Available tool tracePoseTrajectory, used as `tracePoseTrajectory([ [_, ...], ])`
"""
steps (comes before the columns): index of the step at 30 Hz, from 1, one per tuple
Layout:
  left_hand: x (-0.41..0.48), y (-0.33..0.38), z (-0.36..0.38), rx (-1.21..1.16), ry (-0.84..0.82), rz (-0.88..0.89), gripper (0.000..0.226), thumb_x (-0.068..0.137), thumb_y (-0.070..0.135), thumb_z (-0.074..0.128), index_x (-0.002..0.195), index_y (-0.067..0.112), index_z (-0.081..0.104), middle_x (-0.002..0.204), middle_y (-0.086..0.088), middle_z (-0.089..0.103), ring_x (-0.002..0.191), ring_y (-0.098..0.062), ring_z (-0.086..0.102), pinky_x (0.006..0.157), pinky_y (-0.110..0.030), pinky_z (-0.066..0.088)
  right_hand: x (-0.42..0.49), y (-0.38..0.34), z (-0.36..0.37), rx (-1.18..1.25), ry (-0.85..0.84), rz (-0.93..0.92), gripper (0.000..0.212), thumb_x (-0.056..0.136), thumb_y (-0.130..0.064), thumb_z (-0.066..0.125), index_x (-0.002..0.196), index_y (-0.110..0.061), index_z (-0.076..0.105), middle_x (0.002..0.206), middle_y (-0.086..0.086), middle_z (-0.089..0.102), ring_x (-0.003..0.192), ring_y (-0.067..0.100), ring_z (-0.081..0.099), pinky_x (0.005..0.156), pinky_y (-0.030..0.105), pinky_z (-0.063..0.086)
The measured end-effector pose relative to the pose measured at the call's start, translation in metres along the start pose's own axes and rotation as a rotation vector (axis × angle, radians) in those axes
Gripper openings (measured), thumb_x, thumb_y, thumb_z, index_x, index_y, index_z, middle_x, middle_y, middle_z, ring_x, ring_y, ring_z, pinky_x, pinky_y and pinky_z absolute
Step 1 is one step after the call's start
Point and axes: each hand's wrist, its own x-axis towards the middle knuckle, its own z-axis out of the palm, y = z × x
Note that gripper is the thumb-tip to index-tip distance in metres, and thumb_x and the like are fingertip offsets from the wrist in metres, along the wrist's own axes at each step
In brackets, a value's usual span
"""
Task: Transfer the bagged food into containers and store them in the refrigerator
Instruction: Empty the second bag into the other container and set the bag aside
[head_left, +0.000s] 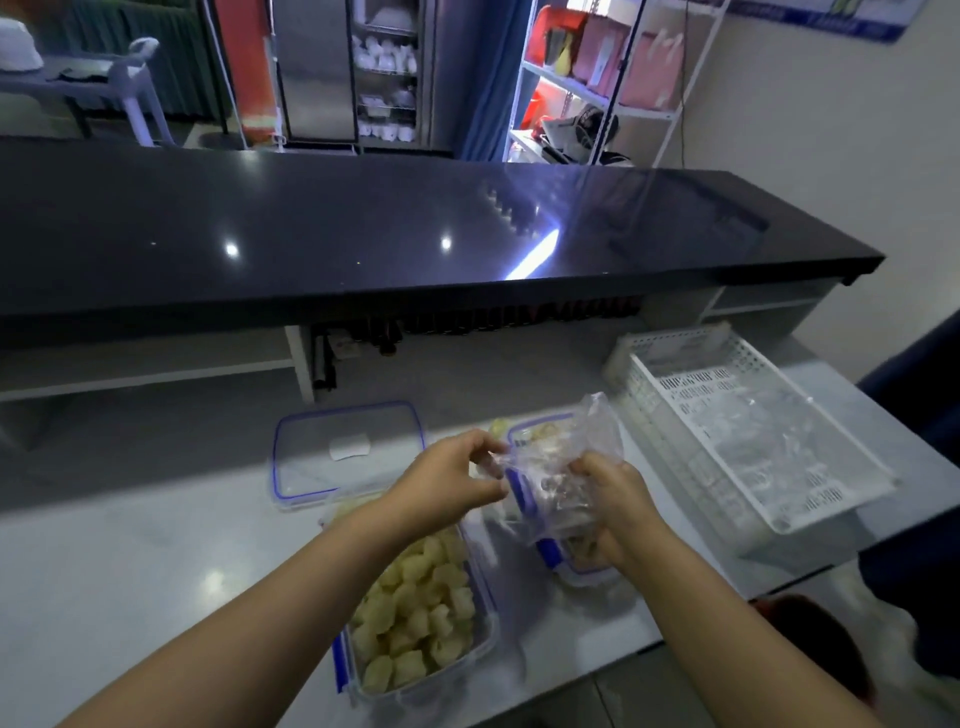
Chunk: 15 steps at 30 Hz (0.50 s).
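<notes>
A clear plastic bag (563, 467) hangs crumpled between both hands above a second clear container (582, 571) with blue clips. My left hand (447, 480) pinches the bag's left edge. My right hand (613, 512) grips its lower right side, fingers curled round the plastic. Pale yellow food pieces show behind and under the bag. Closer to me stands a clear container (415, 618) with blue clips, filled with pale yellow chunks. A loose lid (345, 452) with a blue rim lies flat on the white worktop (130, 571) behind it.
A white perforated basket (748, 431) holding crumpled clear plastic stands at the right. A raised black counter (363, 228) runs across behind the worktop. Beyond it stands a steel glass-door refrigerator (353, 73) and a shelf rack (597, 78). The worktop's front edge runs diagonally at lower right.
</notes>
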Motion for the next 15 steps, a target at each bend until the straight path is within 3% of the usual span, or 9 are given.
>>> tracePoseTrajectory([
  [2,0.018,0.014,0.012,-0.014,0.059,-0.009,0.021,0.076,0.020,0.071,0.085,0.034,0.060,0.080,0.012,0.063,0.065,-0.001,0.056,0.068,-0.024,0.047,0.011,-0.009,-0.021,0.024,0.000,-0.033,0.010,0.080,-0.008,0.060,0.087,-0.005,0.066,0.070,0.012,0.069,0.060,0.026,0.067,0.050,0.032,0.052],
  [4,0.039,0.030,0.025,-0.044,0.092,0.005,0.018,0.077,0.016,0.072,0.079,0.030,0.060,0.074,0.003,0.063,0.060,-0.006,0.054,0.061,-0.022,0.046,0.025,-0.019,-0.045,0.053,-0.011,-0.084,0.006,0.081,-0.008,0.063,0.085,-0.006,0.067,0.062,0.007,0.068,0.052,0.020,0.065,0.045,0.028,0.050],
  [9,0.096,0.076,0.075,-0.148,0.065,0.000,0.011,0.076,0.013,0.072,0.078,0.019,0.063,0.066,0.001,0.061,0.049,-0.001,0.054,0.045,-0.018,0.045,0.068,-0.049,-0.117,-0.065,0.057,-0.185,0.006,0.082,-0.013,0.068,0.085,-0.009,0.070,0.074,0.009,0.072,0.066,0.023,0.069,0.066,0.039,0.058],
  [13,0.143,0.111,0.126,-0.254,0.020,0.006,0.011,0.076,0.013,0.074,0.080,0.017,0.064,0.061,0.004,0.063,0.050,-0.003,0.056,0.046,-0.018,0.044,0.105,-0.077,-0.184,-0.217,0.186,-0.329,0.010,0.083,-0.015,0.066,0.089,-0.007,0.068,0.073,0.004,0.070,0.064,0.016,0.067,0.055,0.025,0.052],
  [15,0.164,0.127,0.151,-0.324,0.011,0.003,0.010,0.077,0.010,0.072,0.080,0.014,0.064,0.062,0.003,0.065,0.052,-0.005,0.058,0.048,-0.018,0.046,0.123,-0.090,-0.216,-0.464,0.304,-0.422,0.014,0.084,-0.020,0.062,0.097,-0.015,0.064,0.082,0.000,0.066,0.077,0.021,0.065,0.060,0.027,0.048],
])
